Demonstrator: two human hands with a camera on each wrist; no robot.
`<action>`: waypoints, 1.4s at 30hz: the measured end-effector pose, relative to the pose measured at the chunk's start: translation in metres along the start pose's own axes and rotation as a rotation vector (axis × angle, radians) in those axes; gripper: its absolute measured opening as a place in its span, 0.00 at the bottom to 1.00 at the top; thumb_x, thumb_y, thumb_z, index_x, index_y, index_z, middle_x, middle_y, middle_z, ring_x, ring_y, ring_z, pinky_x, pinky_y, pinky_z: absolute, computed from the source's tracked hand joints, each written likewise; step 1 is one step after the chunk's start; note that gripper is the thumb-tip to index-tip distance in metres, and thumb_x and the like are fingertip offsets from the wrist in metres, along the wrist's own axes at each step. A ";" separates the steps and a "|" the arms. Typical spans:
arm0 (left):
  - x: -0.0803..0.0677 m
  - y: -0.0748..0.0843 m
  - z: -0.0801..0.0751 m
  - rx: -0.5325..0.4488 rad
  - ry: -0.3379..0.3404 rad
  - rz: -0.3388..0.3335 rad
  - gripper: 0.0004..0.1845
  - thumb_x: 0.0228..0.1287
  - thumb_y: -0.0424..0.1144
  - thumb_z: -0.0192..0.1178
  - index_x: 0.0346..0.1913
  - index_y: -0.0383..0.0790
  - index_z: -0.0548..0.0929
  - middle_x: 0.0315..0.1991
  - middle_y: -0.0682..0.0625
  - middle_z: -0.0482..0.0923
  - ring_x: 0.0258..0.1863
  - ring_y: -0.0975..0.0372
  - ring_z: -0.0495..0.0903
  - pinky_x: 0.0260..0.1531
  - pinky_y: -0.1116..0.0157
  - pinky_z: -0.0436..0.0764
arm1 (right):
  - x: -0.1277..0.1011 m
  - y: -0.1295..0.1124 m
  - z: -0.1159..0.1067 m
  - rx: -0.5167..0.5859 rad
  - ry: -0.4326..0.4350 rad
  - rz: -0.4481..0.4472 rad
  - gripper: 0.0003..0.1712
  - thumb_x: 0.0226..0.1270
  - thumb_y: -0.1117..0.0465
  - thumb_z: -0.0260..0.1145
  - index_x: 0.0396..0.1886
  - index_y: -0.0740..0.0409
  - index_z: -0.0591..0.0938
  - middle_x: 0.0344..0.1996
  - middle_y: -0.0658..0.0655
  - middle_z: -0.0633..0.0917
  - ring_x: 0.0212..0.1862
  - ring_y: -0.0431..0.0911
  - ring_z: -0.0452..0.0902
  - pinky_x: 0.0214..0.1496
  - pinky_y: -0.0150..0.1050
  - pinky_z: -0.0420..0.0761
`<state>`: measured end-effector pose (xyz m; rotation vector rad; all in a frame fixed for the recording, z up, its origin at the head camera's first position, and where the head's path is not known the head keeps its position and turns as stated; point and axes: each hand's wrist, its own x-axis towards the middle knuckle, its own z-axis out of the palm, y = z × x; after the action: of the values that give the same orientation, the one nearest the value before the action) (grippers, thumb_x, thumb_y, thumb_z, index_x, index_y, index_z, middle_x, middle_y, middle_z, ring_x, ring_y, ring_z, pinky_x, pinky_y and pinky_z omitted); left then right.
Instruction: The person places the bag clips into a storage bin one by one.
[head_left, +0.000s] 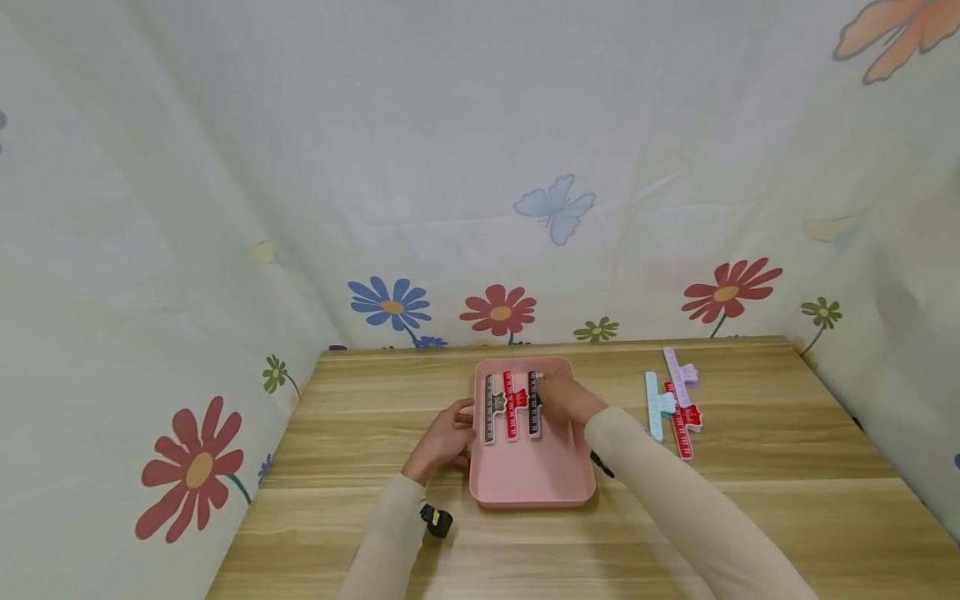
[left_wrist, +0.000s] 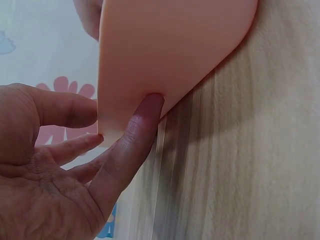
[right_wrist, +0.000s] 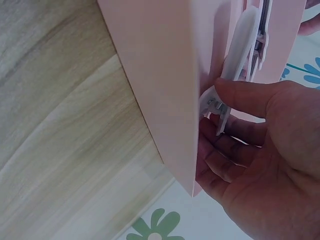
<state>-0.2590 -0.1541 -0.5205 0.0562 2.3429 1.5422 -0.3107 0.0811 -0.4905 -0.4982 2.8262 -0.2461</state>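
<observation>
A pink tray (head_left: 532, 479) lies on the wooden table, its long side running away from me. My left hand (head_left: 444, 437) touches its left side; in the left wrist view, one straight finger presses the outer wall and others meet the rim. Inside the tray, my right hand (head_left: 567, 398) pinches a black sheet-music clip (head_left: 534, 408) with a piano-key pattern. The right wrist view shows its white edge and spring, with the thumb (right_wrist: 245, 96) on one side and fingers behind. Left of it lie a red clip (head_left: 511, 417) and another black clip (head_left: 489, 417), side by side.
On the table right of the tray lie a light blue clip (head_left: 653, 408), a purple clip (head_left: 676, 375) and a red clip (head_left: 681, 433), close together. A flower-printed curtain (head_left: 450, 208) hangs behind the table and along its sides.
</observation>
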 end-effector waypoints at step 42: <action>-0.001 0.001 0.001 0.011 0.007 0.003 0.33 0.66 0.30 0.52 0.74 0.42 0.61 0.62 0.32 0.70 0.39 0.53 0.81 0.22 0.57 0.85 | -0.027 0.014 -0.019 0.009 0.172 -0.119 0.27 0.66 0.59 0.67 0.62 0.64 0.76 0.63 0.64 0.75 0.62 0.57 0.75 0.66 0.50 0.76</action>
<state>-0.2576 -0.1534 -0.5194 0.0568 2.3575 1.5337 -0.2955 0.1061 -0.4692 -0.6749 2.9635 -0.3405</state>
